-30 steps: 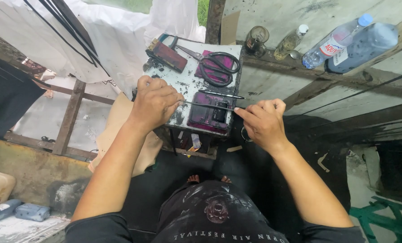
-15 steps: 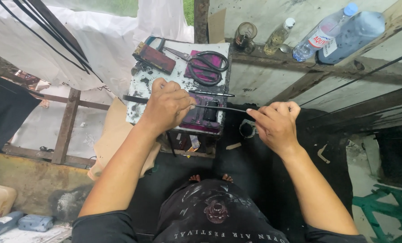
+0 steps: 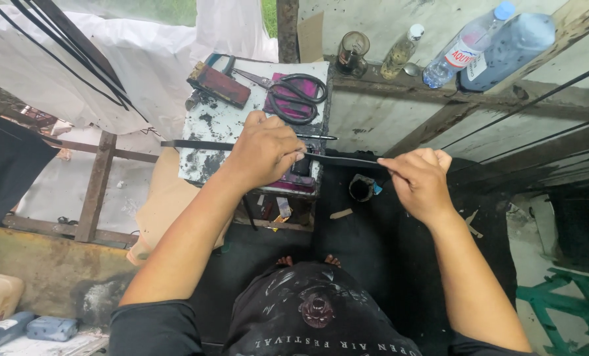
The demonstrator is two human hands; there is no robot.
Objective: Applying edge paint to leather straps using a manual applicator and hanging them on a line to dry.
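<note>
Hands farther apart than before: left hand (image 3: 263,150) and right hand (image 3: 418,179) both clenched on the black strip (image 3: 347,160).

Stained work block (image 3: 218,125) bearing scissors (image 3: 294,89)

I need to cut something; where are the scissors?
The scissors lie on the purple pad atop the small stained table, beyond the left hand.

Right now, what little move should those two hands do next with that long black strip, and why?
Probably the left hand slides left along the long thin black strip. The right hand pinches its right end, while the strip's left part lies uncovered across the stained white board.
</note>
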